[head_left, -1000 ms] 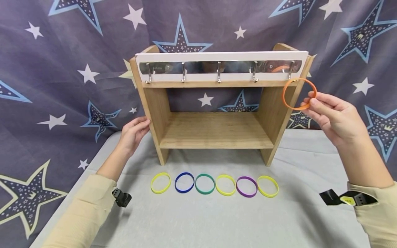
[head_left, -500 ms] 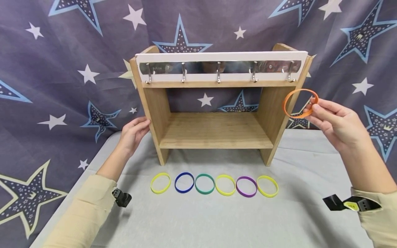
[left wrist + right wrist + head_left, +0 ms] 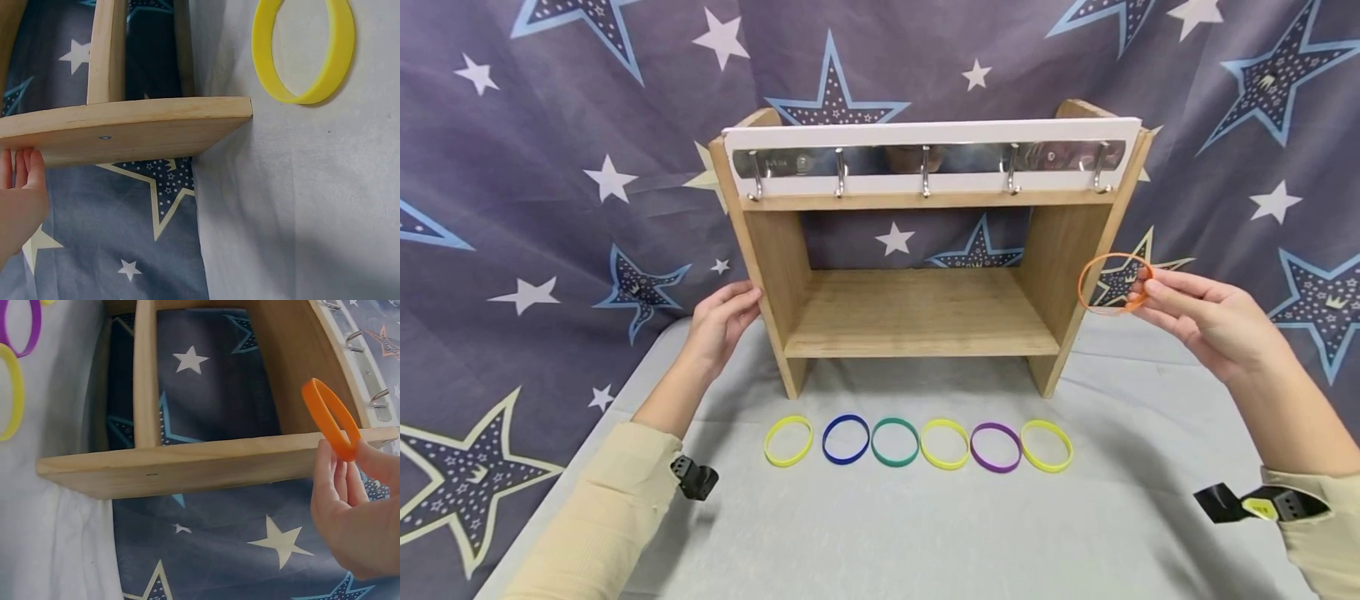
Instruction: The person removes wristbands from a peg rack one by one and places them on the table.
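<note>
My right hand (image 3: 1217,321) pinches an orange wristband (image 3: 1082,287) between thumb and fingers, in the air beside the right panel of a wooden shelf (image 3: 925,312). In the right wrist view the orange wristband (image 3: 330,415) stands up from the fingertips. My left hand (image 3: 718,325) rests its fingertips against the outer face of the shelf's left panel, fingers fairly straight, as the left wrist view shows for the hand (image 3: 22,203) too. Across the shelf's top runs a metal hook rail (image 3: 883,160) with several hooks. No band hangs on them.
On the grey cloth (image 3: 925,533), in front of the shelf, lies a row of wristbands: a yellow band (image 3: 767,454), a blue band (image 3: 826,450), a green band (image 3: 875,454), a purple band (image 3: 974,454) and further yellow ones. A star-patterned curtain (image 3: 550,208) hangs behind.
My right hand has lowered the orange wristband from near the rightmost hook to beside the shelf's right panel. My left hand stays on the left panel. The view has shifted slightly.
</note>
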### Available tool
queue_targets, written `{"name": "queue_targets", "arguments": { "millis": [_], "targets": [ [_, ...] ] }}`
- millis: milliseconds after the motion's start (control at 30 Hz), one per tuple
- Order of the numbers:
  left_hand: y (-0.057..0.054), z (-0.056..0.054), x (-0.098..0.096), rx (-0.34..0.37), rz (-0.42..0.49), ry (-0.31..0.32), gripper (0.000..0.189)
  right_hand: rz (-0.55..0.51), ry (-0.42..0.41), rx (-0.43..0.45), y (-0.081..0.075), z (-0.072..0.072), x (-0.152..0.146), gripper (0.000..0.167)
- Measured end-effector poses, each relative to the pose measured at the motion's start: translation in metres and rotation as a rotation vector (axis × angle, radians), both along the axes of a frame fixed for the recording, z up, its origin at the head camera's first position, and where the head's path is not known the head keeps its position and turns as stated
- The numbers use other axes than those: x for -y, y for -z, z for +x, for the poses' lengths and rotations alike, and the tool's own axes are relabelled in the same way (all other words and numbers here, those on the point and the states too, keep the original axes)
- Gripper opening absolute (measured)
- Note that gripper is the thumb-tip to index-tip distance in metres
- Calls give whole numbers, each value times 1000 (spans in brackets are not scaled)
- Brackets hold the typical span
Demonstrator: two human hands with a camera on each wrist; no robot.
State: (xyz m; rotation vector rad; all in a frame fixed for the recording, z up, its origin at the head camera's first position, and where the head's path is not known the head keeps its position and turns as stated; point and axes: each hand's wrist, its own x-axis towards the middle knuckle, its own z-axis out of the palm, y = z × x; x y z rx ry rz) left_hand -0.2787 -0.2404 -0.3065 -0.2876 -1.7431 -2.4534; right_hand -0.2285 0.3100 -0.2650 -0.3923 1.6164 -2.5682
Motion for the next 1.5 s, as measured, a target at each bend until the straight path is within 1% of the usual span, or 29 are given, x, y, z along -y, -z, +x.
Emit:
{"name": "queue_targets", "arguments": {
  "millis": [267, 467, 667, 833, 933, 1100, 1300, 1433, 1500],
  "targets": [
    [1, -1, 0, 5, -19, -2, 20, 135, -71, -6, 18, -4, -5, 32],
    [1, -3, 1, -1, -12, -1, 18, 221, -126, -14, 29, -7, -10, 35],
    [0, -2, 1, -11, -43, -7, 17, 316, -160, -7, 39, -9, -14, 36],
    [0, -1, 1, -4, -44, -8, 17, 432, -183, -25, 50, -10, -21, 37],
    [0, -1, 1, -2, -43, -7, 18, 482, -205, -34, 58, -9, -26, 38],
    [0, 0, -1, -1, -49, -15, 21, 490, -259, -21, 76, -5, -35, 41],
    [2, 1, -1, 11, -22, -6, 18, 491, -314, 0, 97, 0, -45, 44],
    [1, 0, -1, 3, -36, -19, 20, 523, -342, 53, 108, 2, -49, 42],
    [0, 0, -1, 0, -31, -15, 19, 547, -356, 83, 112, 2, -50, 40]
  ]
}}
